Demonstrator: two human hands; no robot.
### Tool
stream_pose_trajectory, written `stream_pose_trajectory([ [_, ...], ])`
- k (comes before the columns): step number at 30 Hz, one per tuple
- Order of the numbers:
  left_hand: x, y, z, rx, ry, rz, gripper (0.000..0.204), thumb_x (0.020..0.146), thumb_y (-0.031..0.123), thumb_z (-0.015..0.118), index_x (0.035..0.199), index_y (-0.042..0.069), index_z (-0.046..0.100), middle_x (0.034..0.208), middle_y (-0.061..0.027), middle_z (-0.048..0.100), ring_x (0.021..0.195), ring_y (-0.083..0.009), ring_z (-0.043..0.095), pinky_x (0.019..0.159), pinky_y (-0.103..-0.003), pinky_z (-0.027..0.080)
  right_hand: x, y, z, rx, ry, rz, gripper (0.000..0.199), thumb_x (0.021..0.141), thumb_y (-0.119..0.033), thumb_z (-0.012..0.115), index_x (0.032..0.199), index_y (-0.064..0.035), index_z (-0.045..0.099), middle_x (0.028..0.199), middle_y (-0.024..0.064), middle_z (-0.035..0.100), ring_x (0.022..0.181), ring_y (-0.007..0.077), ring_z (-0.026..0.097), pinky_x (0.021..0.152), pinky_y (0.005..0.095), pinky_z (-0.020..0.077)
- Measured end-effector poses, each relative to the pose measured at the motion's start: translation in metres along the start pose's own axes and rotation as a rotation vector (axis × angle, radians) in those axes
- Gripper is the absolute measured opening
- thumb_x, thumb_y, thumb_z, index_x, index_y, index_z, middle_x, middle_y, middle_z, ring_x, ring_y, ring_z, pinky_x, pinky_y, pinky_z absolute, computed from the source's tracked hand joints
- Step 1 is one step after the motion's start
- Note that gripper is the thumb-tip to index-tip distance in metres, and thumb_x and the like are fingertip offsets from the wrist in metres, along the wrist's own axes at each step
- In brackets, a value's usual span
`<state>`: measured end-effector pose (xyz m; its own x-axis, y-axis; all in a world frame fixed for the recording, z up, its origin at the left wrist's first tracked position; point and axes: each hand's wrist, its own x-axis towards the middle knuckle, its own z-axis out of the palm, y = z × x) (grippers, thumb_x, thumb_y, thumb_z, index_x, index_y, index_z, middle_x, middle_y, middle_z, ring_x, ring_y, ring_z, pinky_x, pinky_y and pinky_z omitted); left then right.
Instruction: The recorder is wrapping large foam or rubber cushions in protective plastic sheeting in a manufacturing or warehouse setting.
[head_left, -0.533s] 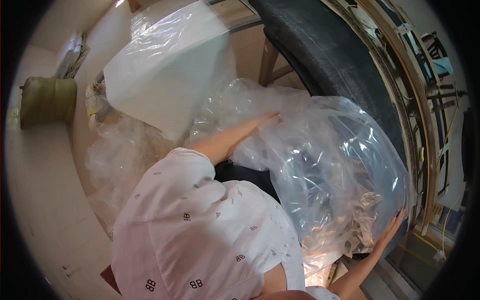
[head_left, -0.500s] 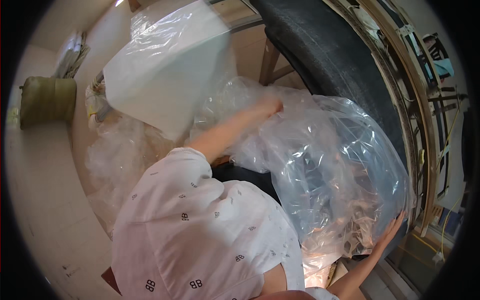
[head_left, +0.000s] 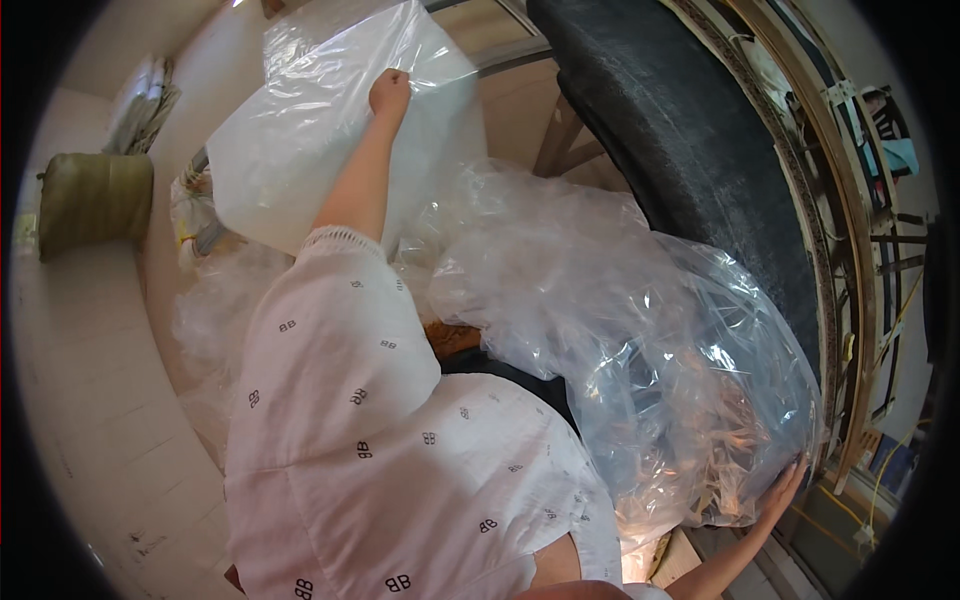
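Observation:
My left hand point(head_left: 390, 92) is closed in a pinch at the upper middle, on a flat stack of translucent plastic sheets point(head_left: 300, 165). The top sheet creases up toward its fingers. A large crumpled heap of see-through plastic film point(head_left: 570, 260) spreads from the middle to the lower right, partly over a black padded surface. At the lower right, my right hand point(head_left: 784, 492) lies along the film's edge, fingers stretched out and not wrapped round anything I can see. Some of its fingertips are hard to make out against the film.
A dark, worn padded roll point(head_left: 700, 130) curves along the right, beside a wooden and metal frame point(head_left: 835, 200). More loose film point(head_left: 230, 310) lies on the floor at the left. A green bundle point(head_left: 95, 205) stands by the wall. A yellow cord point(head_left: 885, 455) hangs at the right.
My left hand has swung from above the crumpled film up and left to the stack of sheets. The film heap has settled lower and rightward. My right hand has shifted only slightly.

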<state>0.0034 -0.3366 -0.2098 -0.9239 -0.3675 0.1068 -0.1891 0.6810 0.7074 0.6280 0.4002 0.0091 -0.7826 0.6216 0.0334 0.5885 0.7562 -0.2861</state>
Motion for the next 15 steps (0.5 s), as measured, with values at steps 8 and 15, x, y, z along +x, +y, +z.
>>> stream_pose_trajectory([
  [8,-0.042,0.025,-0.065,-1.306,-0.094,-0.300,0.010,0.087,0.018,0.048,0.082,0.009,0.048,0.067,-0.0006,0.050,0.054,-0.0120,0.048,0.047,-0.023,0.038,0.045,-0.244,-0.022,0.320,0.203,-0.358,0.044,0.096,-0.028,0.030,0.129,-0.0002,0.041,0.129,0.0139,0.044,0.121,0.0238,0.040,0.103,0.0353,0.0278],
  [15,-0.210,0.149,-0.184,-1.180,-0.194,-0.151,0.019,0.092,0.023,0.043,0.076,0.013,0.041,0.063,0.0056,0.034,0.051,-0.0045,0.029,0.044,-0.019,0.022,0.021,-0.504,0.053,0.970,-0.598,-0.588,0.034,0.092,-0.025,0.043,0.113,-0.0015,0.056,0.114,0.0083,0.056,0.105,0.0164,0.053,0.089,0.0289,0.0395],
])
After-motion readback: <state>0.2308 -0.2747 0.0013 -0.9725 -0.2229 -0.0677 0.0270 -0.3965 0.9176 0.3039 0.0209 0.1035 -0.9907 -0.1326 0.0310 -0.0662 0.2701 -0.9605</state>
